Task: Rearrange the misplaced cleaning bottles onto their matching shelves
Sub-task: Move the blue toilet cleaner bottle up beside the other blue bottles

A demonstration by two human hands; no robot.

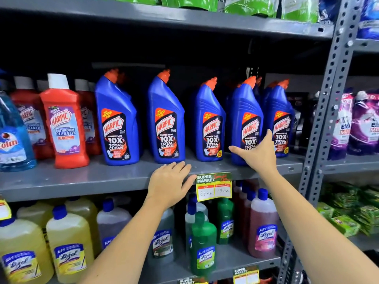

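One upright blue Harpic bottle (246, 124) is reached by the nearer right hand (259, 152) (fingers spread, nothing gripped), while the flat, empty left hand (170, 181) is rested on the shelf edge (82, 181).

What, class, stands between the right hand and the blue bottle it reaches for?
Nothing visible. The right hand, open with fingers spread, is directly in front of the fourth blue bottle on the middle shelf, overlapping its lower label. The left hand rests at the shelf edge, clear of that path.
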